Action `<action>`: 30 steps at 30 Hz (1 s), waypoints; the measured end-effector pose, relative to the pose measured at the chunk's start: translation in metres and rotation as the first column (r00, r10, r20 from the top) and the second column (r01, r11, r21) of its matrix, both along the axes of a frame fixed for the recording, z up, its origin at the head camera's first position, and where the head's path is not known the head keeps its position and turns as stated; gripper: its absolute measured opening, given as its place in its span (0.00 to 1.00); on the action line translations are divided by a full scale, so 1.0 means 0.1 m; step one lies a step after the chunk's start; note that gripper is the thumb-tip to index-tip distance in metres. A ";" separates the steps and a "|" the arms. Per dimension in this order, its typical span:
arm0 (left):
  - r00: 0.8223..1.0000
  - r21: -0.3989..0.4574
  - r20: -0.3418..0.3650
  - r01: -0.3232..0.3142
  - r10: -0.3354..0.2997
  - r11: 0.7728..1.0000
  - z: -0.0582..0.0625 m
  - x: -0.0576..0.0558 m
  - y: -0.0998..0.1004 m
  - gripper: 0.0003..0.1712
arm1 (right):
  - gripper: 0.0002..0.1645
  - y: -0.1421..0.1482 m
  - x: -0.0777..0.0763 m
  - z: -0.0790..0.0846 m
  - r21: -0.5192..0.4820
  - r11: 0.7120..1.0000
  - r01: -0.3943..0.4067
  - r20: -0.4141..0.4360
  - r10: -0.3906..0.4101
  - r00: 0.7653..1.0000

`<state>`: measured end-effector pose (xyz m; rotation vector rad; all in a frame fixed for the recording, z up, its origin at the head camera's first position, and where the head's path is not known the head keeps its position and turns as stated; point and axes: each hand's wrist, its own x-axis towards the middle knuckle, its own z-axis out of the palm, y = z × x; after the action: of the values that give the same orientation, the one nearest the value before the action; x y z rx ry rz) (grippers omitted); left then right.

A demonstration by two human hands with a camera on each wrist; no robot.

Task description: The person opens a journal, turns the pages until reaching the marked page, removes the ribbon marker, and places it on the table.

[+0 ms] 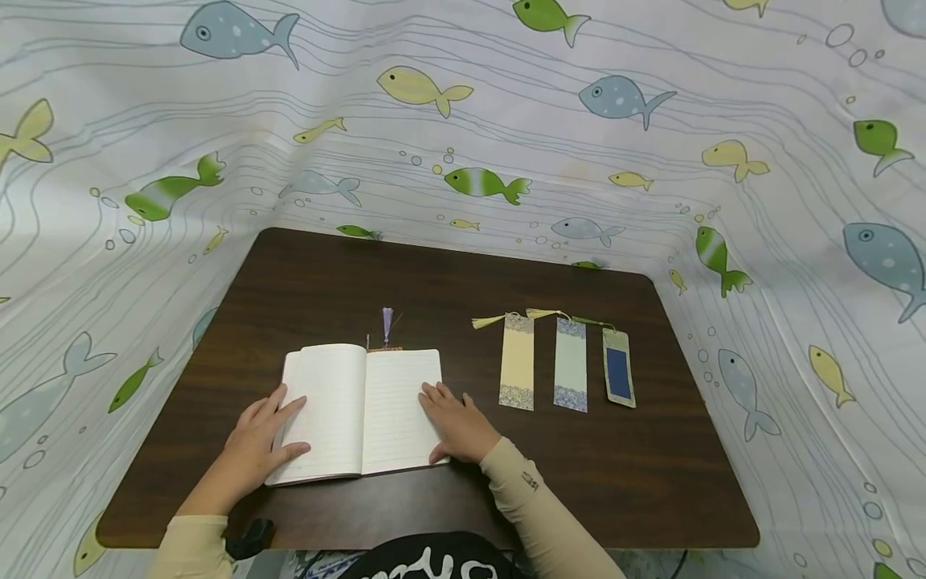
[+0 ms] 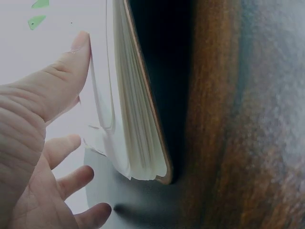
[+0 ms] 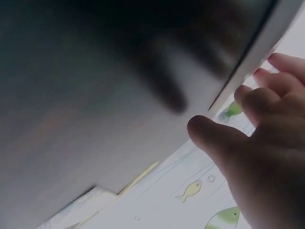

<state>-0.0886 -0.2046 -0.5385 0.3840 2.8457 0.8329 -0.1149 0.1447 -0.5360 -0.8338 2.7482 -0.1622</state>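
Note:
An open notebook [image 1: 400, 410] lies on the dark wooden table, with a blank left page and a lined right page. My left hand [image 1: 260, 441] rests at its left edge, fingers spread and thumb on the page. In the left wrist view the thumb [image 2: 71, 67] lies against the pages, above the thick page block [image 2: 138, 129]. My right hand [image 1: 463, 425] rests along the right page's outer edge with fingers extended; the right wrist view shows that hand [image 3: 267, 138] darkly. A purple tassel [image 1: 387, 322] sticks out beyond the notebook's top edge; whatever it hangs from is mostly hidden.
Right of the notebook lie a cream bookmark [image 1: 517, 362], a pale green bookmark [image 1: 571, 362] with blue patterned ends, and a smaller bookmark [image 1: 618, 366] with a dark blue panel. Each has a tassel. A fish-patterned curtain [image 1: 492, 145] surrounds the table [image 1: 673, 482].

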 end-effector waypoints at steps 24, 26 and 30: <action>1.000 -0.028 -0.001 -0.004 0.004 1.000 0.04 0.00 0.00 0.47 | 0.78 -0.06 -0.07 0.05 -0.504 0.853 0.133 0.088 -0.103 0.991; 1.000 -0.027 -0.003 0.001 -0.001 1.000 0.05 0.01 0.00 0.47 | 0.76 -0.08 -0.05 0.09 -0.597 0.782 0.178 0.261 -0.020 0.965; 1.000 -0.035 -0.010 0.007 -0.007 0.999 0.05 0.01 0.00 0.47 | 0.65 -0.15 0.01 0.14 -0.689 0.677 0.258 0.472 0.150 0.869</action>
<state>-0.0872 -0.2049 -0.5332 0.3943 2.8621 0.7807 -0.1136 0.1302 -0.5219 -0.7182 2.1509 -1.3833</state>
